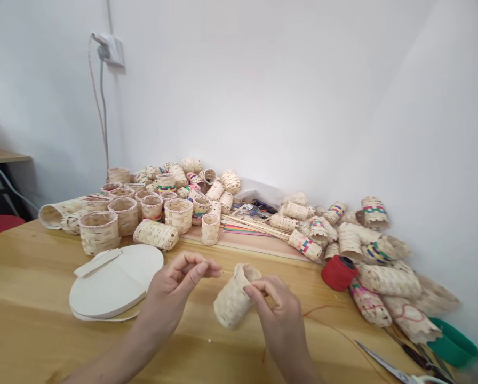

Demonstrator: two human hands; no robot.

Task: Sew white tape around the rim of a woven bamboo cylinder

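My right hand (pixel 281 306) grips the rim of a small woven bamboo basket (pixel 233 301) between thumb and fingers. The basket is plain and pale, tilted over the table, with a ragged, unbound upper edge. My left hand (pixel 178 280) is raised to the left of that rim, apart from it, thumb and fingertips pinched together. Whatever lies in this pinch is too small to make out. Red thread (pixel 335 330) runs loosely across the table to the right of my right hand. Below my left hand lies a flat round coil of white strip (pixel 106 285).
Finished baskets with bound rims (pixel 98 232) crowd the back left. More woven baskets (pixel 389 280) are heaped at the right, beside a red thread spool (pixel 339 272). Scissors (pixel 387 368) and a green roll (pixel 453 341) lie front right. Thin bamboo strips (pixel 259 226) rest against the wall side.
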